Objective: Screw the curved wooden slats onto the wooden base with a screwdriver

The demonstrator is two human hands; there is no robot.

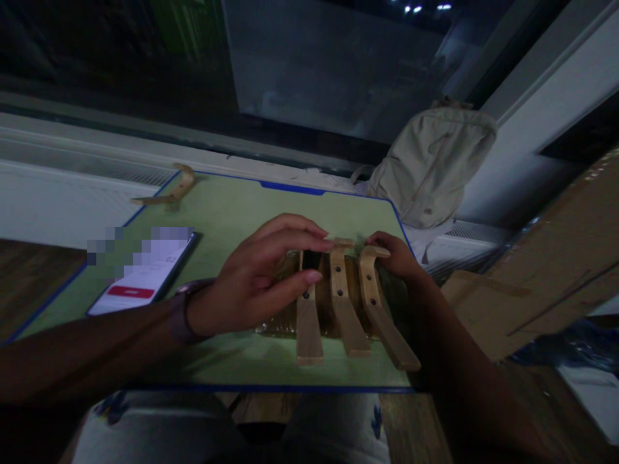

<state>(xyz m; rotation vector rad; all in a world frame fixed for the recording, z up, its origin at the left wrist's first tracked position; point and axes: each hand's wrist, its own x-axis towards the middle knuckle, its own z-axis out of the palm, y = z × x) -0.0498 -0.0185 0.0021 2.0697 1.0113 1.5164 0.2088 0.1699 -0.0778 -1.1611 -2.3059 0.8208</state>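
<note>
1. Head view: three curved wooden hooks [345, 316] lie side by side at the centre of a green mat [227, 212] with a blue edge, their long ends pointing toward 6 o'clock.
2. They rest on a glossy clear wrapping [273, 328], which shows at their 9 o'clock side.
3. Left hand [264, 274] comes in from 8 o'clock. Its fingers arch over the bent top of the left hook [308, 328] and the thumb presses its face, so it grasps that piece.
4. Fingertips reach the top of the middle hook [349, 322]; whether they touch it, I cannot tell.
5. Right hand [399, 254] comes in from 4 o'clock, fingers curled around the bent top of the right hook [382, 316], grasping it.
6. Wristwatch [181, 312] sits on the left wrist.
7. Smartphone [145, 277] lies on the mat at 9 o'clock, screen lit, with a red bar on it.
8. Spare hook [169, 192] sits at the mat's 11 o'clock corner, well apart from the others.
9. Beige backpack [430, 167] leans at 2 o'clock, off the mat.
10. Cardboard [541, 270] lies at 3 o'clock.
</note>
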